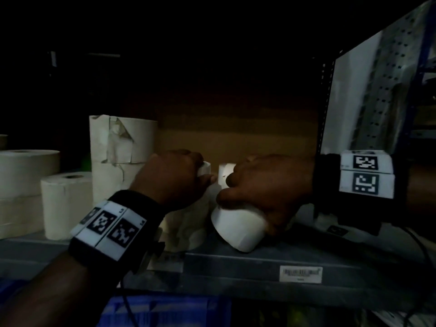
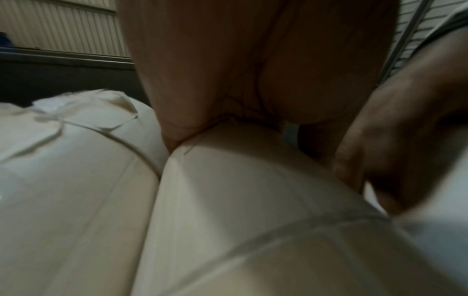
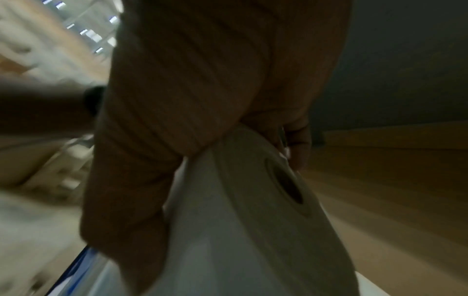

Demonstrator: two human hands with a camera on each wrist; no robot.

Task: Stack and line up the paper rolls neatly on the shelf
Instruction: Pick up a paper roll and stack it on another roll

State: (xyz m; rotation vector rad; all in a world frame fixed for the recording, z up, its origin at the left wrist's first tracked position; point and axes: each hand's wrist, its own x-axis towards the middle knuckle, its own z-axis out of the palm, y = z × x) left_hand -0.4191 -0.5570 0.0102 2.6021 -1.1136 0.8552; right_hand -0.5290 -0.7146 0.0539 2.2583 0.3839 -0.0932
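On the dim metal shelf (image 1: 295,256) my left hand (image 1: 179,175) grips the top roll (image 1: 204,168) of a short white stack (image 1: 186,227) at the centre; up close its palm (image 2: 228,80) lies over that roll (image 2: 240,190). My right hand (image 1: 264,190) holds a tilted white paper roll (image 1: 238,228) just right of the stack, fingers curled over its top. The right wrist view shows that roll (image 3: 253,230) with its core hole (image 3: 286,184) under my palm. Another small white roll (image 1: 225,172) stands behind, between the hands.
Taller cream rolls in torn wrapping (image 1: 122,147) are stacked at left, with a smaller roll (image 1: 66,204) and wide rolls (image 1: 26,171) beside them. A cardboard box (image 1: 236,142) fills the back. A perforated shelf upright (image 1: 382,90) rises at right. A blue crate (image 1: 165,312) sits below.
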